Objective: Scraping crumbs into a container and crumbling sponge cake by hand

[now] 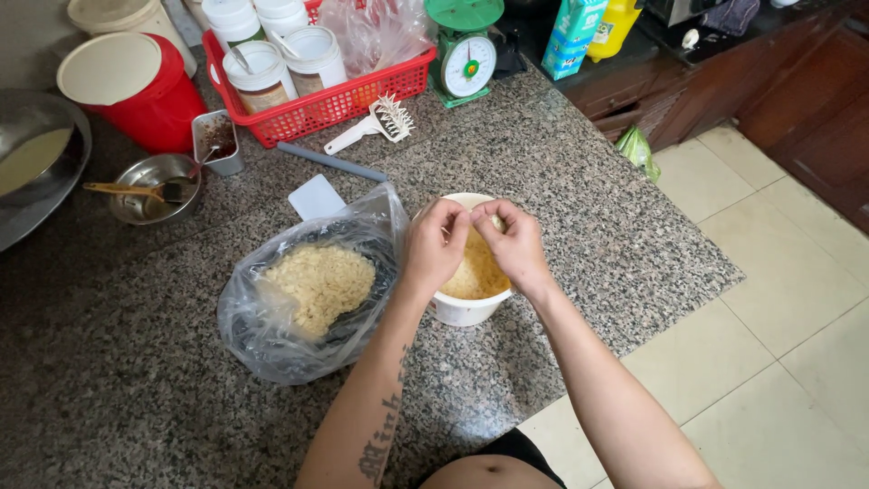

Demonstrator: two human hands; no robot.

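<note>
From the head camera, both hands meet over a white bowl (463, 311) that stands on the speckled granite counter (579, 208), near its front edge. The left hand (434, 244) has its fingers curled in, tips pinched around something small that its fingers mostly hide. The right hand (514, 243) is curled the same way, fingertips closed on a small pale piece (496, 221) held between the two hands just above the bowl. Inside the bowl lies a heap of pale yellow bits (475, 276), partly covered by the hands. Just beside the bowl, on the left, sits a clear plastic bag (303, 317) with its mouth open, touching or almost touching the bowl's side, and within it is a mound of the same pale yellow bits (319, 285). Behind the bag a small white card (317, 196) lies flat, and a grey-blue stick (330, 163) lies beyond that. Farther back stands a red basket (335, 104) holding lidded jars and plastic bags, with a white spiked scoop (373, 125) lying in front of it and a green kitchen scale (464, 50) to its right. On the far left are a red tub (149, 100) with a pale lid, a small steel bowl (154, 190) with a brush resting in it, and a small square metal cup (217, 140).
</note>
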